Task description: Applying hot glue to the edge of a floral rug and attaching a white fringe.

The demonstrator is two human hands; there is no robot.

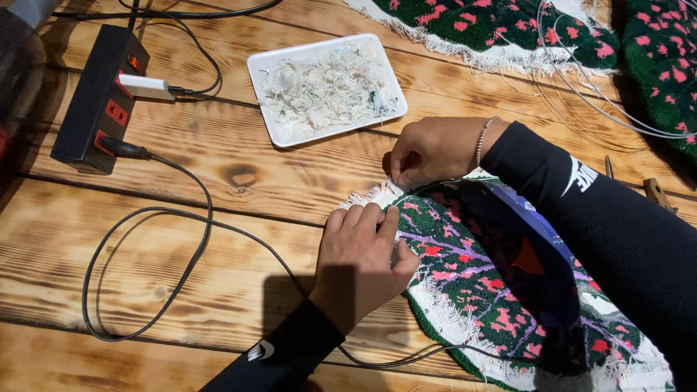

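Both hands work the rug (501, 290) edge at centre: left hand (361, 261) lies flat, fingers together, pinning the fringe; right hand (432, 151), at one o'clock from it, curls, pinching threads. Trimming looks underway; next, loose threads need a firm pull toward the tray (265, 65) at eleven.

I read this as a small craft workshop for handmade rugs, maybe home-run. The bench was a rough knotty plank table (239, 174) with a tufted green rug (501, 283) with a frayed white backing edge in front of me, more matching green and pink rugs (508, 25) up top, and a white tray (327, 87) full of trimmed yarn scraps. A black power strip (98, 91) with cables (181, 239) trailing across the wood and thin wire loops (581, 87) fit a working bench too.
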